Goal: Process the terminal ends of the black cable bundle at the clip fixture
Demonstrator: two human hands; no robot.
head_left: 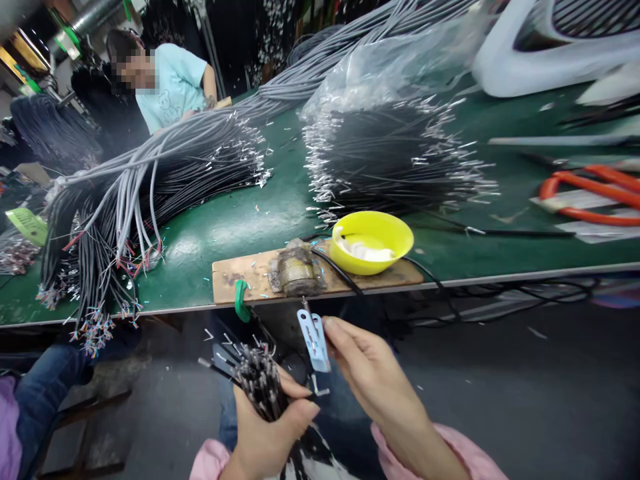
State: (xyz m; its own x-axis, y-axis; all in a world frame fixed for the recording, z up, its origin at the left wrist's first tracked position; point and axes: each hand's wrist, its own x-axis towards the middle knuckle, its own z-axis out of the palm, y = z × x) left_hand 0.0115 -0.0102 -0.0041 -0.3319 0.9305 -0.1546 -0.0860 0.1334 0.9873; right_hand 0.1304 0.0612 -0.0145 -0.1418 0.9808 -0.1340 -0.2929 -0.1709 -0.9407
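My left hand (265,427) is wrapped round a bundle of thin black cables (257,377). Their stripped, silvery ends point up and away from me, and a few stick out to the left. A light blue plastic clip (314,340) with two round holes hangs just right of the bundle. My right hand (367,367) pinches the clip's right edge between thumb and fingers; the far fingertips are hidden. Right at the clip's upper end is the thin metal shaft of a small motor (299,270), which is fixed on a wooden board (237,273) at the table edge.
A yellow bowl (373,243) with white material inside stands on the board, beside a green clamp (242,301). Stacked black cables (385,160) and grey cables (145,157) lie on the green table (280,200). Orange-handled scissors (595,193) lie right. A co-worker (173,87) sits across.
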